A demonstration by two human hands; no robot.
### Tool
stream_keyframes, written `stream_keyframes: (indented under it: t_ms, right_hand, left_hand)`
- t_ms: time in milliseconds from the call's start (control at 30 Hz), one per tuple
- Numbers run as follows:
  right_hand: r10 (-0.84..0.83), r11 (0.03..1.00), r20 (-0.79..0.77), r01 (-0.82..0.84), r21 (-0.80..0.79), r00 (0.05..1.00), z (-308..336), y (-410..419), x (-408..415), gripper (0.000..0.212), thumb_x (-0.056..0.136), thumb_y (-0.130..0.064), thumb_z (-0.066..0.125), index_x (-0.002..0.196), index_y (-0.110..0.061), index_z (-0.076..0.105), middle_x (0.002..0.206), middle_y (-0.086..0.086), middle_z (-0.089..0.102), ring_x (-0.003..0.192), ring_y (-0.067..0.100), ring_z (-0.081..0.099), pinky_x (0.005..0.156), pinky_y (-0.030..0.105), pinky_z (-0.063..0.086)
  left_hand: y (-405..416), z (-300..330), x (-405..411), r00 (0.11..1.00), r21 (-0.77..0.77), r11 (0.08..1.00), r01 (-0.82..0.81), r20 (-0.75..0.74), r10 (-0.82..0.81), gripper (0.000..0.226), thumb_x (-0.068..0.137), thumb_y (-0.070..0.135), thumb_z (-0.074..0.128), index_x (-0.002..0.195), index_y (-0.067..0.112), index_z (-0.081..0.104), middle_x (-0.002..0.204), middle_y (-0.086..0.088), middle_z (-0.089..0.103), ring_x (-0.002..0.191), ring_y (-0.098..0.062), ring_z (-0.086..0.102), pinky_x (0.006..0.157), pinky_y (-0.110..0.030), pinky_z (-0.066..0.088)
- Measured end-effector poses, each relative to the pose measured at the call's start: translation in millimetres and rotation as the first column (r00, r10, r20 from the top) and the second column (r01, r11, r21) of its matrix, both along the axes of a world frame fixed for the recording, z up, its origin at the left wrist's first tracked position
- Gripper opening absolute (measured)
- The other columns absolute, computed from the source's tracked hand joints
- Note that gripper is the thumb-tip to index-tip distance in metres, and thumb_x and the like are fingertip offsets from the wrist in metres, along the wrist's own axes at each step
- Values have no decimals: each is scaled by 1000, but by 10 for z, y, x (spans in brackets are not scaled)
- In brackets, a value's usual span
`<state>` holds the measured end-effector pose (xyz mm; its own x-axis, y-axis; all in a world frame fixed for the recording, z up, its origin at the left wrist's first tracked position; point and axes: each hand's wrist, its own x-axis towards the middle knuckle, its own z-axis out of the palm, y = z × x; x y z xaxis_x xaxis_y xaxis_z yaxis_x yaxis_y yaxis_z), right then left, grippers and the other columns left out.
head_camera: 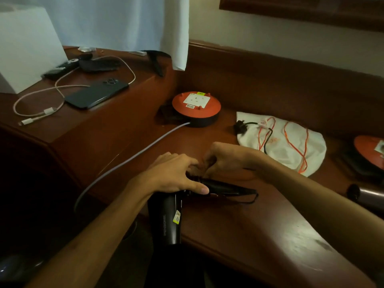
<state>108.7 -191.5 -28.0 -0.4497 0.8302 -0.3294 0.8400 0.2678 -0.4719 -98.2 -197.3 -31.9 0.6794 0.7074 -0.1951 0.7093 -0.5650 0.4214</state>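
A black hair dryer lies at the front edge of the wooden desk, its barrel hanging over the edge and its folded handle pointing right. My left hand rests on top of the dryer, thumb along the handle, fingers spread forward. My right hand is curled just beyond it and pinches the dryer's black cord at the handle's base; what the fingers hold is partly hidden. The cord runs back to a black plug on a white drawstring bag.
An orange round extension reel with a grey cable sits behind. A second orange reel and a dark cylinder sit at the right. The raised shelf to the left holds a phone, a pink charging cable and remotes.
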Motion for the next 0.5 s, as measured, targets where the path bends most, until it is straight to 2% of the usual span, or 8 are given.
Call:
stream_keyframes:
  t_ms: [67,100,167,233,300,400,500]
  right_hand:
    - [29,1000,51,-29,7,998,73,13,-67,23,91,-20,71,69,-21,68,61,-8,64,54,7,56,52,25,44]
    - [24,1000,60,-24,-3,998,102,-2,-80,30,94,-19,67,66,-25,64,56,-11,60,50,5,52,50,20,40]
    - [1,999,54,1,-37,999,180,-70,-78,28,98,-16,61,72,-22,66,61,-6,61,50,4,51,52,21,41]
    - [-37,997,27,38,-61,999,283,-172,-44,18,99,-13,58,90,-8,73,73,10,69,54,11,61,54,23,49]
    - [-65,997,28,66,-45,998,406,-280,-5,17,99,-10,56,95,-4,72,70,10,71,52,12,66,53,23,53]
    - [-97,994,41,95,44,994,503,-462,19,21,99,-11,56,84,-10,71,63,6,72,53,14,70,54,30,59]
    - [-148,967,-109,167,194,983,351,-674,23,17,99,-14,59,94,-15,75,70,4,73,56,10,70,52,23,54]
  left_hand:
    - [0,-11,111,991,63,998,23,-135,-15,67,72,84,61,108,28,64,85,10,59,105,-24,63,77,-34,33]
    - [15,-33,152,983,78,997,18,-185,-4,69,73,87,57,103,24,62,88,5,60,104,-27,62,76,-35,32]
    - [72,-80,168,970,91,996,3,-243,20,78,74,92,46,115,27,62,107,-4,69,108,-31,63,77,-38,35]
    - [121,-113,146,970,115,993,-7,-240,35,80,75,94,37,132,41,57,120,-2,71,112,-31,64,79,-39,39]
    - [102,-100,133,981,147,989,3,-191,25,65,81,89,37,132,53,54,121,2,72,110,-29,65,80,-39,43]
    - [66,-63,86,998,152,988,-26,-45,34,42,86,82,44,122,64,57,114,16,73,104,-17,67,79,-36,47]
    - [156,-76,-32,985,24,992,-120,126,116,48,77,88,48,116,63,63,111,26,72,108,-5,65,90,-37,51]
